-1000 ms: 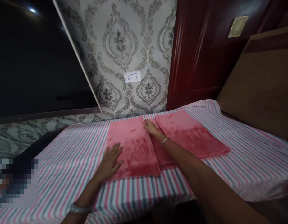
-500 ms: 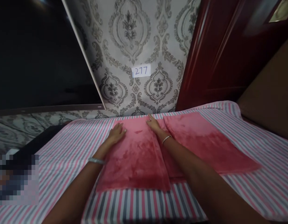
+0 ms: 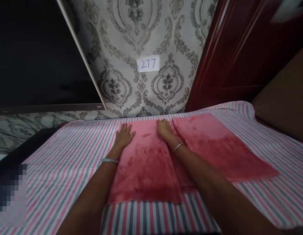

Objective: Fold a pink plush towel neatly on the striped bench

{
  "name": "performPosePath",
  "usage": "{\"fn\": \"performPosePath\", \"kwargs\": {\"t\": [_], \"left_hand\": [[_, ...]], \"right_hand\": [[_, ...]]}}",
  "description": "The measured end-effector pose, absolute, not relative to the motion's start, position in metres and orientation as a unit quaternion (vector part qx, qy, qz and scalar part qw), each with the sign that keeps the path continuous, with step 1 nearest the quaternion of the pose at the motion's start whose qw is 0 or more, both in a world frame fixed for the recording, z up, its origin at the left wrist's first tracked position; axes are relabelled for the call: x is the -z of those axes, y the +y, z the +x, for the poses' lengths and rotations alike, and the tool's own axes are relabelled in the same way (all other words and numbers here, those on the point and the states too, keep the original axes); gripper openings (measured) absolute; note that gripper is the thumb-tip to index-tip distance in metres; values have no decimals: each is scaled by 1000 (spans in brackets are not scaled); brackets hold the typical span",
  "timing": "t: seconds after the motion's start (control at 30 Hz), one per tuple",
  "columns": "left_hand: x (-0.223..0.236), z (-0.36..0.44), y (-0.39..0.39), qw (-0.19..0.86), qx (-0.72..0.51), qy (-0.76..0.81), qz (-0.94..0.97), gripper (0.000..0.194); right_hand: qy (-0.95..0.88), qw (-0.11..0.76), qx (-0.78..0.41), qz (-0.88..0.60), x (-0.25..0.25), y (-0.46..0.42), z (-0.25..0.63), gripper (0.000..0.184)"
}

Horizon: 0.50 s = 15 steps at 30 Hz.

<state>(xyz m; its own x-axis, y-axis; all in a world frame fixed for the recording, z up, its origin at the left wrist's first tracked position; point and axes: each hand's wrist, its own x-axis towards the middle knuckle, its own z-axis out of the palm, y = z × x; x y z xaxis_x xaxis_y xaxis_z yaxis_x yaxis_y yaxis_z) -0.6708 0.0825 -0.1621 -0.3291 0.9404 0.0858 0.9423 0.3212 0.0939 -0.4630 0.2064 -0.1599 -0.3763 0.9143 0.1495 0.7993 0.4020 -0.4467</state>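
Observation:
A pink plush towel (image 3: pixel 146 163) lies on a striped sheet (image 3: pixel 68 156), its left part folded over the middle. My left hand (image 3: pixel 124 135) rests flat with fingers spread on the far left corner of that folded part. On the far right edge of the same fold lies my right hand (image 3: pixel 163 128), fingers stretched out and pressing down. The towel's right part (image 3: pixel 220 147) stays unfolded and flat. Both wrists wear bangles.
A patterned wall with a paper label reading 277 (image 3: pixel 148 63) stands behind the bed. A dark screen (image 3: pixel 36 55) fills the upper left. A red wooden door (image 3: pixel 239 49) and a brown board (image 3: pixel 283 98) are at the right. A dark object (image 3: pixel 26 147) lies left.
My left hand slid from the near left edge of the folded part up to its far corner. My right hand stayed at the far edge. The view moved closer.

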Motion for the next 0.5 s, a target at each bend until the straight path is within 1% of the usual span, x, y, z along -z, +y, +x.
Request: {"fn": "performPosePath", "kwargs": {"t": [0.1, 0.17, 0.3, 0.5], "left_hand": [[159, -669, 82, 14, 57, -812, -580, 66], [159, -668, 82, 16, 59, -810, -583, 66], [161, -670, 85, 6, 64, -811, -581, 67], [163, -673, 87, 18, 61, -810, -583, 67]], "right_hand": [[-831, 212, -113, -501, 151, 193, -473, 67], [-850, 200, -102, -477, 155, 185, -477, 73], [-855, 134, -132, -484, 173, 181, -473, 76], [-851, 132, -130, -490, 180, 187, -472, 80]]}}
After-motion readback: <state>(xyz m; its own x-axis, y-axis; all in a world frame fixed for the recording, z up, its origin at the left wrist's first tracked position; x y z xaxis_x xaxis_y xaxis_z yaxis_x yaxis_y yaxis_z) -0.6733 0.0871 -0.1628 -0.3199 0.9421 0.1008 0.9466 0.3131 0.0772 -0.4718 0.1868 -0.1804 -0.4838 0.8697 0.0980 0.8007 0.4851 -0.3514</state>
